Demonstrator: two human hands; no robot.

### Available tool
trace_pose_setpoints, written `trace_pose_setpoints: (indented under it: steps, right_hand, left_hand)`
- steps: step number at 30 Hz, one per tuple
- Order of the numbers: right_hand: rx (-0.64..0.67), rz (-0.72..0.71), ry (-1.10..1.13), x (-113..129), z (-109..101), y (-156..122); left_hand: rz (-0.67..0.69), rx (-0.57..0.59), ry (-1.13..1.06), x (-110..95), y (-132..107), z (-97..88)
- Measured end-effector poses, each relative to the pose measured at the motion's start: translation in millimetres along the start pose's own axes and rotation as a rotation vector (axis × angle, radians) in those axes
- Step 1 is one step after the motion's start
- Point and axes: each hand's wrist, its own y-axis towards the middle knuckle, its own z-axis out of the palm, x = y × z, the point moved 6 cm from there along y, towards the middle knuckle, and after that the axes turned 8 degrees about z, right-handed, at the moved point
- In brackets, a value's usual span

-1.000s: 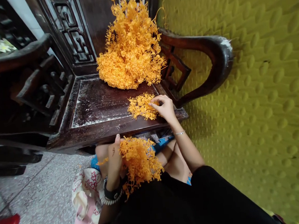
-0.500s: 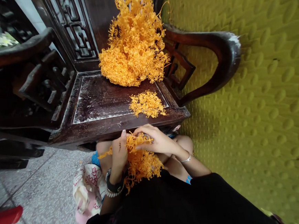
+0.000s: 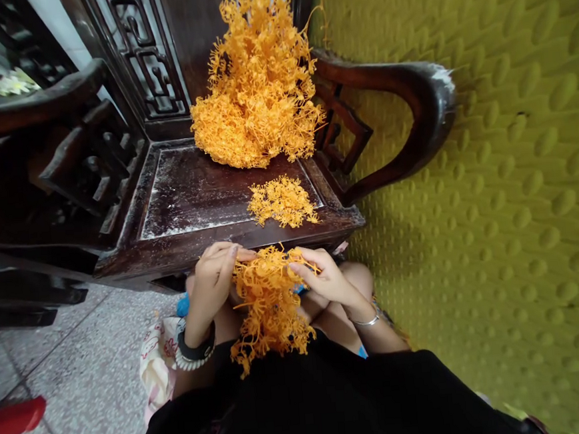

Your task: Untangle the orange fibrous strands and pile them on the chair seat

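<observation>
A tangled bunch of orange plastic sprigs point(image 3: 270, 299) hangs between my two hands, over my lap. My left hand point(image 3: 216, 276) is closed on the bunch's upper left edge, thumb and fingers pinched together. At the upper right, my right hand point(image 3: 321, 274) pinches a few of the sprigs between thumb and fingertips. Just beyond my hands, a small loose pile of orange sprigs point(image 3: 283, 202) lies on the dark wooden chair seat point(image 3: 187, 188). Behind it rises a big heap of the same orange sprigs point(image 3: 256, 86), leaning against the chair back.
A curved chair arm point(image 3: 426, 112) stands at the right, against a yellow-green textured wall point(image 3: 531, 225). Another carved wooden arm point(image 3: 35, 106) is at the left. A white and pink patterned bag point(image 3: 156, 368) is beside my leg; something red point(image 3: 15, 422) is on the speckled floor.
My hands have moved apart, the left one outward to the left and the right one slightly to the right. The bunch is now spread more openly between them.
</observation>
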Motion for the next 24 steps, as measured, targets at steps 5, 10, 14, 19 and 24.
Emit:
trace_pose_setpoints:
  steps: [5,10,14,19,24]
  right_hand:
    - [-0.016,-0.026,0.082,-2,1,-16]
    - [0.007,-0.125,0.128,4,2,-30]
    - [0.005,-0.184,0.167,9,-2,-34]
    - [-0.044,-0.23,0.133,19,-11,-33]
    - [-0.164,-0.203,0.07,22,-46,-40]
  left_hand:
    - [0.049,-0.142,0.114,1,5,-3.0]
    - [0.069,-0.192,0.068,-4,14,-1.7]
    - [0.117,-0.263,0.016,-16,17,3.2]
    - [0.118,-0.472,-0.053,-10,21,-4.1]
    - [0.04,-0.765,-0.138,13,15,-61.5]
